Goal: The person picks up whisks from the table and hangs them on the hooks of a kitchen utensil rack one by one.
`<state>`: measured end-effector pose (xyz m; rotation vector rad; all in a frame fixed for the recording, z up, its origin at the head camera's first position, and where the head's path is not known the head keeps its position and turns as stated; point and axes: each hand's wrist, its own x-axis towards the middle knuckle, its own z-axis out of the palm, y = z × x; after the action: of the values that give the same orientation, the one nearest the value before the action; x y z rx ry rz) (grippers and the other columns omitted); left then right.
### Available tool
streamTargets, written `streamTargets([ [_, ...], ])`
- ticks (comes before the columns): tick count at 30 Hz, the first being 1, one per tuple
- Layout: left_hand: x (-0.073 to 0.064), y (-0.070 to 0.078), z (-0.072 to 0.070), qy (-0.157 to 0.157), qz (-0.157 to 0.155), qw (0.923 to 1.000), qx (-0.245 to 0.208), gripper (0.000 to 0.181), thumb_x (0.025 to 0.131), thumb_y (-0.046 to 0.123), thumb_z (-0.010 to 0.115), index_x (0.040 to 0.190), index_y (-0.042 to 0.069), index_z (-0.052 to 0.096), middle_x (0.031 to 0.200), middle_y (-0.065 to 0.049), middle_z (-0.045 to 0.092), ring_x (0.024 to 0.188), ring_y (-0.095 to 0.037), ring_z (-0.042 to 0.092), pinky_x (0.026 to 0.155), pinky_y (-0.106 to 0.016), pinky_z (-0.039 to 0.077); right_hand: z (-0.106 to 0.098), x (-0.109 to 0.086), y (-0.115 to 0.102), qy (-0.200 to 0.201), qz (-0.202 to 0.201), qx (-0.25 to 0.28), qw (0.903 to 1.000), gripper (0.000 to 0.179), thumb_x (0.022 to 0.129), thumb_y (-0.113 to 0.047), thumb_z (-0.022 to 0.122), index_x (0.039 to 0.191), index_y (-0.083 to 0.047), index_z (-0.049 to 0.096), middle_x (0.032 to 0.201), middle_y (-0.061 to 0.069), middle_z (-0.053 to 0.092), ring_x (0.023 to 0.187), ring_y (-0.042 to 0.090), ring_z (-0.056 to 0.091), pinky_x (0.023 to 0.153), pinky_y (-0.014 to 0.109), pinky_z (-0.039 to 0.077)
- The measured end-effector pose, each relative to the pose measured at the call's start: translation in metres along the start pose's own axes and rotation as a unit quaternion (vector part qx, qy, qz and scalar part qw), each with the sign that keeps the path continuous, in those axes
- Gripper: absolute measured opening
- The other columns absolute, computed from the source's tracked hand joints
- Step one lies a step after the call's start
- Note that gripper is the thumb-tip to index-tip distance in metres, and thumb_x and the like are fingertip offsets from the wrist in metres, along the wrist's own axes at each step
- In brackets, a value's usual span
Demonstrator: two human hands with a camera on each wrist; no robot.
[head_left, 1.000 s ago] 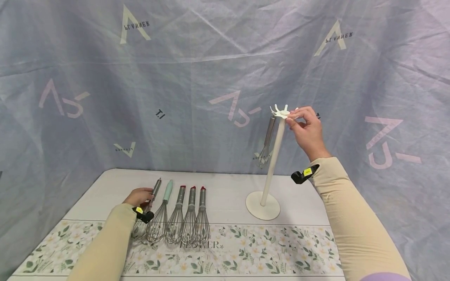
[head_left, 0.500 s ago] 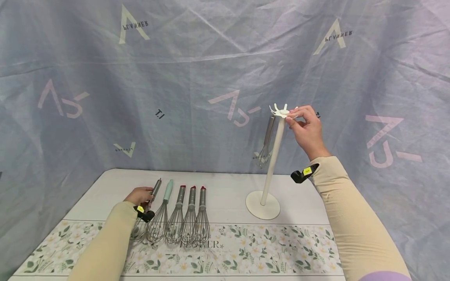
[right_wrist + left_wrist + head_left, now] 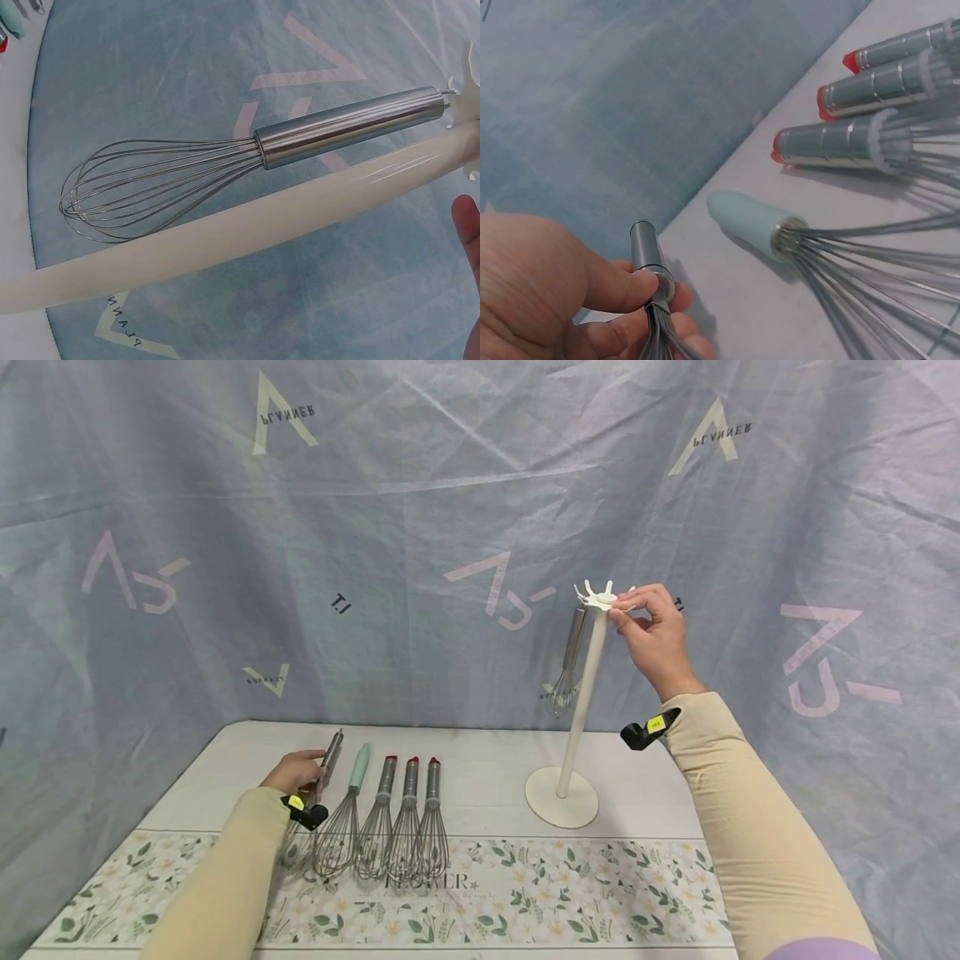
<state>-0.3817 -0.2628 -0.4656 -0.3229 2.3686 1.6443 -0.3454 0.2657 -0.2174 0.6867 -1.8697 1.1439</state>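
Note:
My left hand (image 3: 296,771) grips a steel whisk (image 3: 646,247) at the lower end of its handle, thumb on one side and fingers on the other. In the left wrist view the whisk's wires run down out of frame. My right hand (image 3: 656,631) pinches the hooked top (image 3: 597,599) of a cream-white stand (image 3: 581,718); only part of that hand shows in the right wrist view. From a hook on the stand's left side hangs another steel whisk (image 3: 349,127), handle up and wires down.
Right of the left hand lie a mint-handled whisk (image 3: 360,768) and three whisks with red-tipped handles (image 3: 832,142), wires toward the front. The stand's round base (image 3: 547,810) rests on the white table (image 3: 480,777). A floral strip (image 3: 585,893) crosses the front; a grey-blue cloth (image 3: 420,568) hangs behind.
My left hand has risen slightly, bringing the steel whisk up with it. My right hand stays at the stand's top, and the other whisks lie as before.

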Motion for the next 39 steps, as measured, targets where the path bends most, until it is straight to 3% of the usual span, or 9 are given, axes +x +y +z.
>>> streamTargets([
  [7, -0.003, 0.006, -0.006, -0.005, 0.012, 0.9999, -0.003, 0.061, 0.104, 0.0, 0.045, 0.16, -0.002, 0.02, 0.112, -0.029, 0.063, 0.066, -0.019, 0.056, 0.063, -0.035, 0.05, 0.0, 0.0, 0.0, -0.003, 0.003, -0.002, 1.0, 0.013, 0.094, 0.006, 0.066, 0.1, 0.018, 0.062, 0.114, 0.028, 0.052, 0.113, 0.015, 0.051, 0.074, 0.014, 0.05],
  [11, -0.004, 0.006, -0.009, 0.007, 0.024, 0.9997, -0.001, 0.06, 0.105, 0.0, 0.044, 0.16, -0.002, 0.02, 0.117, -0.03, 0.061, 0.068, -0.022, 0.059, 0.063, -0.036, 0.051, 0.0, -0.001, -0.001, -0.006, 0.008, -0.004, 0.9999, 0.014, 0.094, 0.005, 0.066, 0.1, 0.017, 0.062, 0.115, 0.027, 0.052, 0.113, 0.012, 0.05, 0.075, 0.014, 0.049],
  [18, -0.009, 0.018, -0.007, 0.05, 0.068, 0.996, -0.028, 0.06, 0.105, 0.002, 0.045, 0.161, 0.005, 0.023, 0.096, -0.011, 0.06, 0.069, -0.021, 0.057, 0.065, -0.038, 0.051, -0.001, -0.001, -0.001, -0.006, 0.008, -0.007, 0.9999, 0.014, 0.095, 0.005, 0.065, 0.101, 0.017, 0.062, 0.115, 0.028, 0.052, 0.114, 0.016, 0.05, 0.076, 0.013, 0.049],
  [26, -0.008, 0.029, -0.004, 0.082, 0.115, 0.9896, -0.029, 0.061, 0.107, 0.006, 0.046, 0.163, 0.015, 0.023, 0.137, -0.024, 0.05, 0.086, -0.02, 0.06, 0.071, -0.034, 0.054, 0.0, -0.001, 0.0, -0.011, 0.007, -0.007, 0.9999, 0.013, 0.095, 0.005, 0.065, 0.101, 0.016, 0.062, 0.115, 0.026, 0.052, 0.112, 0.012, 0.05, 0.076, 0.014, 0.049],
  [31, -0.011, 0.035, -0.003, 0.09, 0.145, 0.9852, -0.016, 0.062, 0.106, 0.008, 0.049, 0.163, 0.016, 0.024, 0.139, -0.025, 0.049, 0.096, -0.022, 0.059, 0.073, -0.033, 0.055, 0.0, -0.001, 0.002, -0.009, 0.004, -0.002, 1.0, 0.014, 0.094, 0.005, 0.066, 0.101, 0.017, 0.062, 0.115, 0.028, 0.051, 0.113, 0.015, 0.05, 0.076, 0.015, 0.05],
  [39, -0.017, 0.041, -0.007, 0.086, 0.178, 0.9801, -0.019, 0.062, 0.107, 0.008, 0.048, 0.163, 0.017, 0.023, 0.14, -0.025, 0.048, 0.095, -0.018, 0.059, 0.075, -0.034, 0.056, -0.001, -0.001, 0.001, -0.01, 0.005, -0.008, 0.9999, 0.013, 0.095, 0.005, 0.065, 0.101, 0.016, 0.062, 0.115, 0.027, 0.052, 0.114, 0.016, 0.051, 0.076, 0.016, 0.05],
])
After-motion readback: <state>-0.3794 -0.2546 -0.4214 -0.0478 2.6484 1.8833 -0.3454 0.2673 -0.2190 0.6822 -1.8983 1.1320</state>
